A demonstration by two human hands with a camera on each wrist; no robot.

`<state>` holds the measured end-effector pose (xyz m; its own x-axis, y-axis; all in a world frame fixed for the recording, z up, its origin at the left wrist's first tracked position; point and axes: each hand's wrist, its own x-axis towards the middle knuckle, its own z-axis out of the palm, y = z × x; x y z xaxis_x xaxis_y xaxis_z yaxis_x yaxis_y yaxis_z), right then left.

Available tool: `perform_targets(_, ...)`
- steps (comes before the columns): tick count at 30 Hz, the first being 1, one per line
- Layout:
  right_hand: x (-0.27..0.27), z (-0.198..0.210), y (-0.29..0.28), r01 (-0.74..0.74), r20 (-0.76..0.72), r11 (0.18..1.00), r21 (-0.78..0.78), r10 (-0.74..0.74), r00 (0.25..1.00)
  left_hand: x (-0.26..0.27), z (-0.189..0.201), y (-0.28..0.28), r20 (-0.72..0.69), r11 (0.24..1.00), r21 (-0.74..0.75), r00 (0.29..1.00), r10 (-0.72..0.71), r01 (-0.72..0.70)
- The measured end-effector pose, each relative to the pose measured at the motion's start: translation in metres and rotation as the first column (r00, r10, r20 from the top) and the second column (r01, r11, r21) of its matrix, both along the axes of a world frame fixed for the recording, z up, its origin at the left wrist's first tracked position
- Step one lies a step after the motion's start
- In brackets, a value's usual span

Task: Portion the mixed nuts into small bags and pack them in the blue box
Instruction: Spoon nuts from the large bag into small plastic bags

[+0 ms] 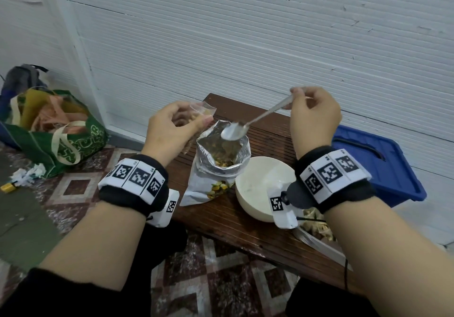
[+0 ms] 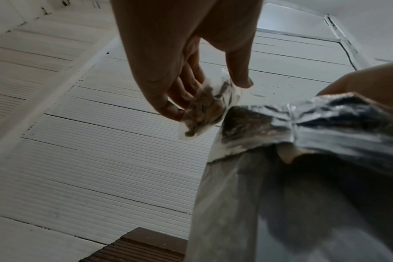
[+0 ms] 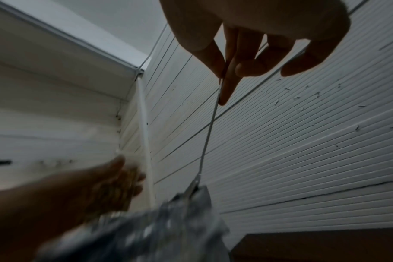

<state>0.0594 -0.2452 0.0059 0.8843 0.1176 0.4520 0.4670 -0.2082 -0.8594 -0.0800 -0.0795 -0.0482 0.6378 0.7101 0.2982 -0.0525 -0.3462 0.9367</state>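
Observation:
A large foil pouch of mixed nuts (image 1: 216, 167) stands open on the brown wooden bench (image 1: 248, 228). My left hand (image 1: 172, 130) holds a small clear bag (image 1: 200, 113) with some nuts in it, just left of the pouch's mouth; in the left wrist view the small bag (image 2: 204, 108) hangs from my fingertips (image 2: 242, 83) beside the foil pouch (image 2: 303, 124). My right hand (image 1: 312, 113) pinches the handle of a metal spoon (image 1: 234, 131), whose empty bowl hovers over the pouch opening. From the right wrist the spoon handle (image 3: 210, 127) runs down into the pouch (image 3: 168, 221). The blue box (image 1: 373, 167) sits closed at the right.
An empty white bowl (image 1: 258, 184) stands on the bench right of the pouch. Another open packet of food (image 1: 317, 230) lies near my right wrist. A green tote bag (image 1: 56, 132) and crumpled paper (image 1: 27, 174) lie on the tiled floor at left. A white ribbed wall rises behind.

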Motion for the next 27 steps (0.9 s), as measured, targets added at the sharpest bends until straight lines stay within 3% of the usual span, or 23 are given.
perform_targets(4, -0.015, -0.028, 0.004, -0.043, 0.039, 0.968, -0.248, 0.054, 0.998, 0.0, 0.001, -0.002, 0.038, 1.0, -0.007, 0.999, 0.004, -0.003)
perform_targets(8, -0.025, -0.051, 0.008, -0.123, -0.021, 0.943, -0.308, 0.123, 0.992, -0.001, 0.005, -0.006, 0.051, 1.0, -0.006, 0.999, -0.012, 0.012)
perform_targets(18, -0.027, -0.046, 0.003, -0.204, -0.174, 0.938, -0.279, 0.159, 0.972, 0.0, 0.02, -0.021, 0.067, 0.998, 0.046, 0.997, -0.037, 0.034)
perform_targets(27, -0.022, -0.013, -0.022, -0.259, -0.216, 0.965, -0.053, 0.242, 0.946, 0.015, 0.034, -0.062, 0.034, 0.978, 0.086, 0.981, -0.192, 0.189)
